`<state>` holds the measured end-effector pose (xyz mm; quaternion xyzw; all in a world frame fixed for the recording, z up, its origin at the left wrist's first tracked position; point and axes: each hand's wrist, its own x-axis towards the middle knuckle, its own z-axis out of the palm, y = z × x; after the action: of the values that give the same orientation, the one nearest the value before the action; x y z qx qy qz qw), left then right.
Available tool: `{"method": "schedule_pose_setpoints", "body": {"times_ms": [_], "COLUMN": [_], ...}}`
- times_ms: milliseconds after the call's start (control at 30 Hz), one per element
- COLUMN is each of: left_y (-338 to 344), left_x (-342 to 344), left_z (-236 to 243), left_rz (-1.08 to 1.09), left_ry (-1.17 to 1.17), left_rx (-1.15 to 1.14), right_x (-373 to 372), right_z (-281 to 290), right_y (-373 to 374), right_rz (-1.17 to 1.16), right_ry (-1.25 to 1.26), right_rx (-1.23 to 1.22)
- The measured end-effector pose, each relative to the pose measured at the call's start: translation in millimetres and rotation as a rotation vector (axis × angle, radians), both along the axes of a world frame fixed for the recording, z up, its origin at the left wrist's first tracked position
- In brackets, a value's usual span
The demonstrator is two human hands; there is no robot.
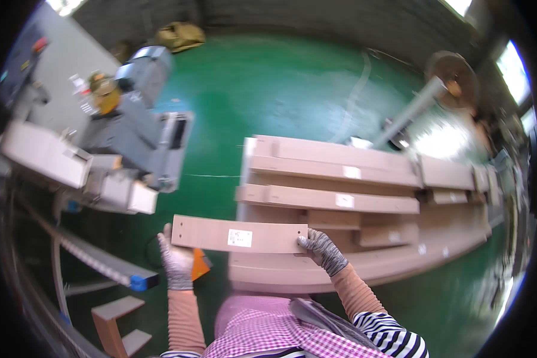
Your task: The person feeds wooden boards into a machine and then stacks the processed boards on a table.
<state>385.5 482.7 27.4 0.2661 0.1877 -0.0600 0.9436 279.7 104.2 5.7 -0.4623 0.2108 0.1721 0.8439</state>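
Across the middle in front of me I hold a light wood-toned board (262,234) level between both hands. It has small drilled holes near each end and a white label. My left hand (178,258), in a grey knit glove, supports its left end, with the thumb up along the edge and the other fingers partly hidden under the board. My right hand (325,250), gloved alike, grips the right end with the thumb on top. Beyond and below the board lie stacked boards (340,198) of the same colour, several with white labels.
On the left stands a grey machine (128,125) with pale boards (48,152) beside it. A metal rail with a blue end cap (142,282) juts toward me. A U-shaped wooden piece (107,328) is at lower left. Green floor (268,77) stretches behind; a slanted post (411,110) stands far right.
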Motion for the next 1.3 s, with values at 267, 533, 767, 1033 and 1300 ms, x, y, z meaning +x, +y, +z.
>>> {"method": "schedule_pose_setpoints", "body": {"times_ms": [267,533,767,1033,1300], "left_y": [-285.9,-516.1,-564.4,-561.3,-433.9], "left_x": [-114.2,-218.2,-236.4,-232.6,-209.8], "left_z": [-107.5,-179.5,-200.3,-195.1,-191.9], "left_rz": [-0.702,-0.886,-0.993,-1.069,-1.249], "left_ry": [0.043,0.112,-0.412,-0.111,-0.261], "left_rx": [0.418,0.685,1.700,1.408,1.045], "right_x": [-228.1,-312.1,-308.6,-295.0,-242.6], "right_z": [-45.3,-149.0,-225.8,-226.2,-146.6], "right_y": [-247.1,-476.6,-519.8,-534.1,-412.0], "right_rz": [-0.716,-0.651,-0.294,-0.351,-0.526], "right_ry": [0.410,0.330,0.388,0.576,0.494], "right_rx": [-0.600,-1.237,-1.796,-1.387,-1.608]}}
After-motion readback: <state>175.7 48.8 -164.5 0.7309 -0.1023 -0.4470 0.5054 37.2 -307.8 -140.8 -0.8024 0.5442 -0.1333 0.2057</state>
